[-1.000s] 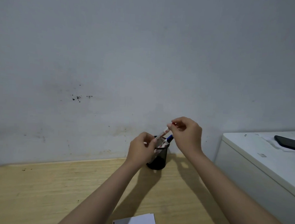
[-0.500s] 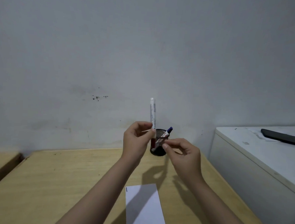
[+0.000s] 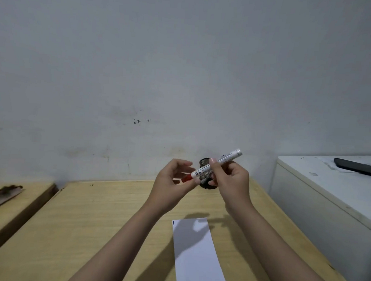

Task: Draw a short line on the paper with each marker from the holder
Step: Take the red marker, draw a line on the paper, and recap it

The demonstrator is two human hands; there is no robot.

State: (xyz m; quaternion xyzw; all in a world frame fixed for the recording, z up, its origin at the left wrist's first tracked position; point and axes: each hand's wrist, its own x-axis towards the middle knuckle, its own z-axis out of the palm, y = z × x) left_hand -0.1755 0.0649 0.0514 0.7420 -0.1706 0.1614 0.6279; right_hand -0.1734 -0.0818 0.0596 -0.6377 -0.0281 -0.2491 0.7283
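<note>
Your left hand (image 3: 174, 182) pinches the red cap end of the marker (image 3: 216, 164); your right hand (image 3: 229, 180) grips its white barrel, with the holder (image 3: 204, 180) just behind both hands. The step in hand appears to be uncapping. Next, pull the cap off and lower the tip to the paper (image 3: 196, 253) below your right wrist.

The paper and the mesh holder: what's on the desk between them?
Head view: only bare wooden desk lies between the paper and mesh holder; both hands hold the red marker in the air above that stretch.
</note>
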